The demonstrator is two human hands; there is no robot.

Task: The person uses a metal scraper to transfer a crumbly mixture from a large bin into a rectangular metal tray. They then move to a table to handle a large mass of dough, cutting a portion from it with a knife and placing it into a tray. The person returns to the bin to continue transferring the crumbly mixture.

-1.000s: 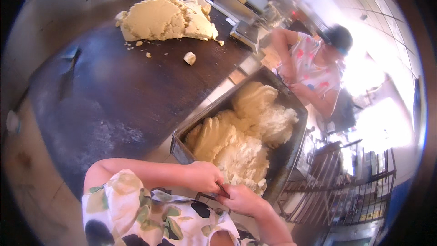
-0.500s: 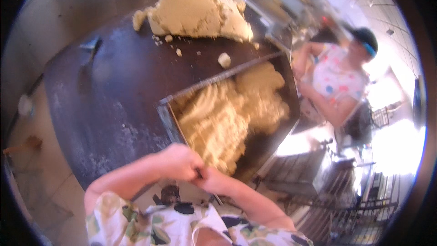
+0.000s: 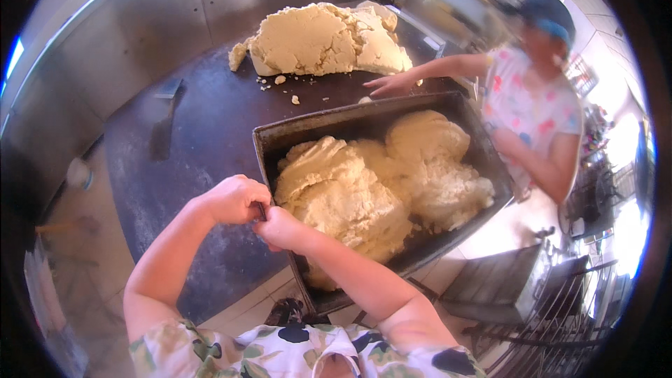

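Note:
My left hand [image 3: 239, 196] and right hand [image 3: 278, 227] are closed together on the dark edge or handle at the left end of a metal trough [image 3: 360, 112]; their exact hold is partly hidden. Two large, pale yellow, rough masses of dough [image 3: 332, 206] lie inside the trough, which overlaps the dark worktable [image 3: 196, 231]. A big cracked slab of pale dough [image 3: 308, 42] rests at the back of the table, with crumbs and small lumps before it.
A dark scraper-like tool [image 3: 161, 133] lies on the table's left. A co-worker [image 3: 535, 112] stands at the right, a hand [image 3: 392, 84] stretched over the table near the slab. A white container [image 3: 78, 173] is beyond the left edge; metal racks [image 3: 560, 322] stand lower right.
My hands and the trough have shifted leftward and up, over the table. The co-worker's arm has stretched out toward the dough slab. The view has also turned somewhat.

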